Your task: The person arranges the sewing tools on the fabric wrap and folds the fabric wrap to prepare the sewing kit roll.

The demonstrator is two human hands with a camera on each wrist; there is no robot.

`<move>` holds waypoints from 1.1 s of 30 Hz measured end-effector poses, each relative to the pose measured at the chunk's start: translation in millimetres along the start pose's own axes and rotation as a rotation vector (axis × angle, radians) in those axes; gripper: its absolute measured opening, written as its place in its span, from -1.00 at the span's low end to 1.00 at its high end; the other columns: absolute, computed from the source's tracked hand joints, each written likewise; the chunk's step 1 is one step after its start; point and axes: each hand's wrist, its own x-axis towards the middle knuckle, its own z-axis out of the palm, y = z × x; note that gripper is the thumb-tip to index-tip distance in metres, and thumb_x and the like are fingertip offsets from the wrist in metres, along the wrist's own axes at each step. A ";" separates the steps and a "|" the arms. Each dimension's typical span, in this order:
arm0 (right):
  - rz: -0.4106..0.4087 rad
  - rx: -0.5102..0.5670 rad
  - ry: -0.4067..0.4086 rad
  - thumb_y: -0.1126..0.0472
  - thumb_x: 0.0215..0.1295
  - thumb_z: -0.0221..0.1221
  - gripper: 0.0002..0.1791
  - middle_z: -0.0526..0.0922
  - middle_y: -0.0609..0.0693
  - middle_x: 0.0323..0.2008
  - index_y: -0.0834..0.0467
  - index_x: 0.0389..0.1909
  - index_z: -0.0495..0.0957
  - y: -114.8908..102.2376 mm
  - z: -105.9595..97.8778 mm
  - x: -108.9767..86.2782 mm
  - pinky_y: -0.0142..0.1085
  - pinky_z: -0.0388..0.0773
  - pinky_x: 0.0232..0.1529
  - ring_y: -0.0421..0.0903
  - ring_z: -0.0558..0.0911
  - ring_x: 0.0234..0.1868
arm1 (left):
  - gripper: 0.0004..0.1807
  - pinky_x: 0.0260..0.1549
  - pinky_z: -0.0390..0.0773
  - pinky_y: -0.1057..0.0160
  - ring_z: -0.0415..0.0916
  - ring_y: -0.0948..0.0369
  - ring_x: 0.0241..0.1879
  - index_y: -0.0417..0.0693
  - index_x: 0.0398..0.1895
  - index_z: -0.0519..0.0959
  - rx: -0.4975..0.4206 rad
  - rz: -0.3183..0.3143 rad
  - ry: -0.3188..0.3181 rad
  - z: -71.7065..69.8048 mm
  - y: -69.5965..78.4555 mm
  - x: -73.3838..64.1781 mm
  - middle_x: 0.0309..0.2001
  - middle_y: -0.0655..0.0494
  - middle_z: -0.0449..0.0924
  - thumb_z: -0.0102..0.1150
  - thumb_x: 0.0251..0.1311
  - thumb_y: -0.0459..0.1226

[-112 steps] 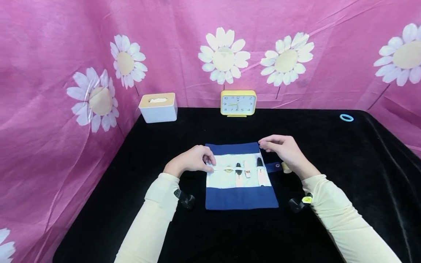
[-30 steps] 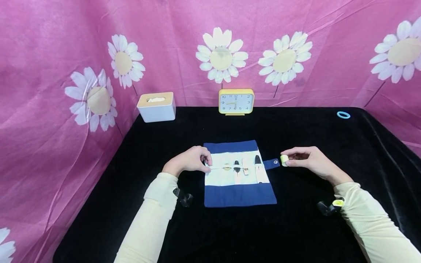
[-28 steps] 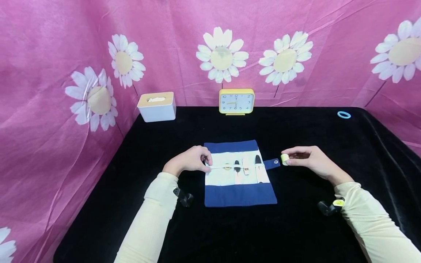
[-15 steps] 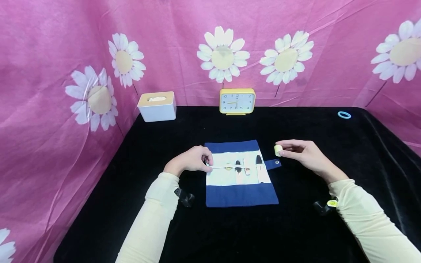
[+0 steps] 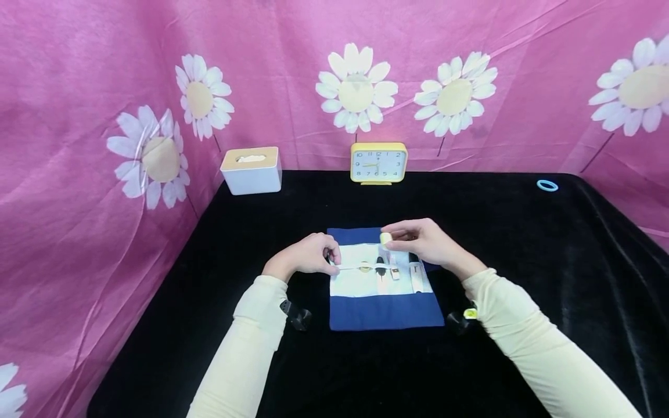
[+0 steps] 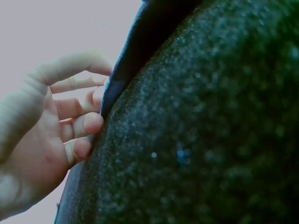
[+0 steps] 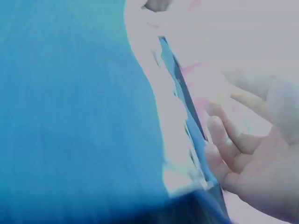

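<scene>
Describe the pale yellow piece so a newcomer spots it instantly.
Start at the yellow clock; in front of it lies the blue and white cloth case. Over its far part, the right hand pinches the stubby pale yellow piece. Unlike the black tool in the case's middle, it is held.

This looks like a staged tabletop filming set. A pink daisy-printed fabric curtain encloses a black velvety cloth-covered table.
</scene>
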 end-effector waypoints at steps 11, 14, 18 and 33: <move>0.013 0.052 -0.034 0.17 0.24 0.39 -0.59 0.73 0.19 0.03 0.17 0.11 0.68 -22.8 46.9 25.2 -0.04 0.62 0.11 0.07 0.71 0.07 | -0.89 -0.25 0.48 0.33 0.44 0.24 -0.29 -0.02 -0.44 0.65 -0.007 0.035 0.018 1.3 -2.3 0.6 -0.34 0.15 0.57 0.44 0.05 -0.30; 0.017 0.036 -0.031 0.17 0.23 0.40 -0.60 0.74 0.18 0.01 0.16 0.09 0.69 -25.1 54.0 27.7 -0.05 0.62 0.10 0.06 0.72 0.05 | -0.89 -0.24 0.49 0.33 0.45 0.24 -0.29 -0.02 -0.45 0.65 -0.013 0.038 0.024 1.0 -2.8 1.2 -0.35 0.16 0.57 0.45 0.04 -0.30; 0.008 0.016 -0.022 0.15 0.22 0.41 -0.60 0.77 0.12 -0.04 0.15 0.07 0.70 -25.6 60.5 29.4 -0.13 0.65 0.02 -0.02 0.74 -0.04 | -0.89 -0.26 0.50 0.34 0.46 0.25 -0.30 -0.04 -0.46 0.66 -0.017 0.036 0.032 -0.1 -5.8 2.8 -0.35 0.15 0.58 0.46 0.03 -0.31; -0.025 0.028 -0.024 0.02 0.27 0.37 -0.57 0.77 0.03 -0.01 0.05 0.13 0.69 -18.9 70.9 26.5 -0.22 0.64 -0.04 -0.10 0.72 -0.09 | -0.89 -0.24 0.51 0.36 0.48 0.27 -0.31 -0.05 -0.48 0.67 -0.017 0.050 0.046 -0.4 -7.8 1.0 -0.37 0.17 0.57 0.46 0.00 -0.33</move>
